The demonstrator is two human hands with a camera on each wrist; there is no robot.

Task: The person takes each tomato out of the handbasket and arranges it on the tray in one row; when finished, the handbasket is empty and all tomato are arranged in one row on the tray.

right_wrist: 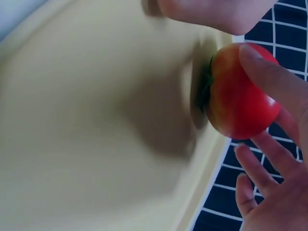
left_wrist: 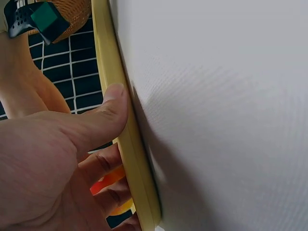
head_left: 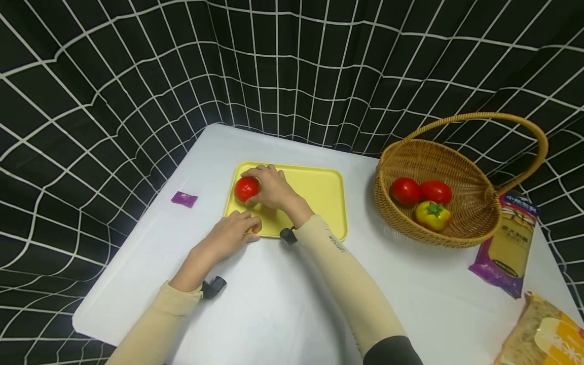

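Observation:
A red tomato [head_left: 247, 189] is at the left end of the yellow tray [head_left: 319, 190]; my right hand [head_left: 274, 188] holds it between thumb and fingers. In the right wrist view the tomato [right_wrist: 243, 91] has its green stem side turned to the tray, and the thumb of my right hand [right_wrist: 276, 139] lies on it. My left hand [head_left: 234, 233] grips the tray's near left edge. The left wrist view has the thumb of that hand [left_wrist: 72, 154] on the yellow rim [left_wrist: 108, 57], with the fingers on the inner side.
At the right stands a wicker basket [head_left: 401, 228] with two red tomatoes [head_left: 406, 191] and a yellow-red one [head_left: 432, 216]. Beside it lie a purple-gold packet [head_left: 508, 243] and an orange-clear bag [head_left: 543, 334]. A small purple packet [head_left: 184, 199] is left of the tray.

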